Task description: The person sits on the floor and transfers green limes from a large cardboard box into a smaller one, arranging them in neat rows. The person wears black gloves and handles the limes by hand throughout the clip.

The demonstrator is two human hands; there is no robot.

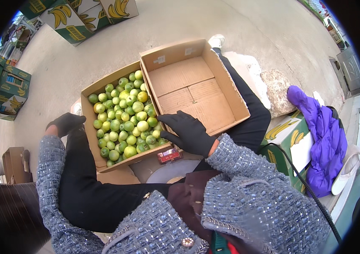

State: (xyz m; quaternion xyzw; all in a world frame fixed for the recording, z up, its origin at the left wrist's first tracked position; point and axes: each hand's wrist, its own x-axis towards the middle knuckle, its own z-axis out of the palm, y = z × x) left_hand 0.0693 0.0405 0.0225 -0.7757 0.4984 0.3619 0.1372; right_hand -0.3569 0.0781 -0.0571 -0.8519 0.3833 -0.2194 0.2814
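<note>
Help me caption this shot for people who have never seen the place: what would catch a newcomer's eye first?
First, the cardboard box of green fruit at centre left, packed full, with an empty cardboard box touching its right side. The right hand, in a black glove, rests on the wall where the two boxes meet, while the gloved left hand sits at the fruit box's outer left side. A bright purple jacket lies at far right on a banana carton.
</note>
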